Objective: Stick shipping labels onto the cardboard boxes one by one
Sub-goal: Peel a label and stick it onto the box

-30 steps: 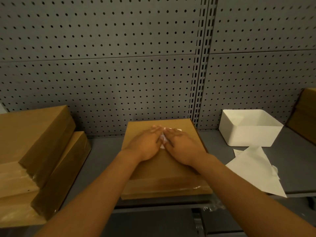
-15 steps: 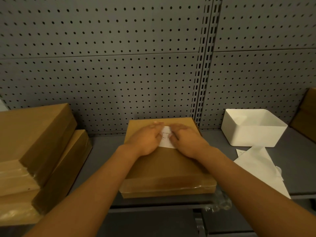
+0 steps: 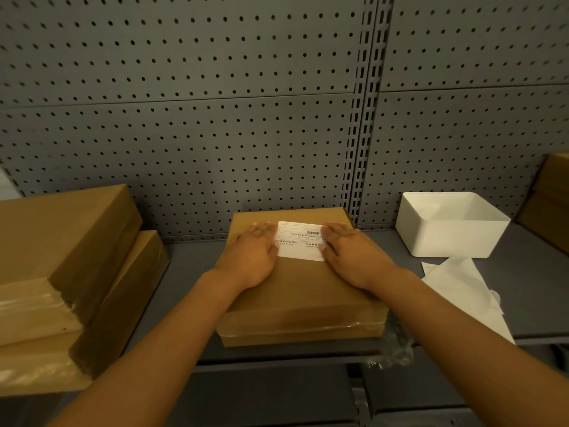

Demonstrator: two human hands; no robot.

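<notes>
A flat cardboard box [image 3: 303, 291] lies on the grey shelf in front of me. A white shipping label [image 3: 300, 241] with a barcode lies flat on the far part of its top. My left hand [image 3: 251, 257] presses flat on the box at the label's left edge. At the label's right edge, my right hand [image 3: 354, 257] presses down the same way, fingers straight. Most of the label shows between the two hands.
Two stacked cardboard boxes [image 3: 61, 272] sit at the left. A white open bin [image 3: 449, 224] stands at the right, with white backing sheets [image 3: 465, 291] in front of it. Another cardboard box [image 3: 551, 201] is at the far right. A pegboard wall [image 3: 215, 118] backs the shelf.
Both hands have slid apart from the middle of the label to its left and right edges, uncovering the label's printed face.
</notes>
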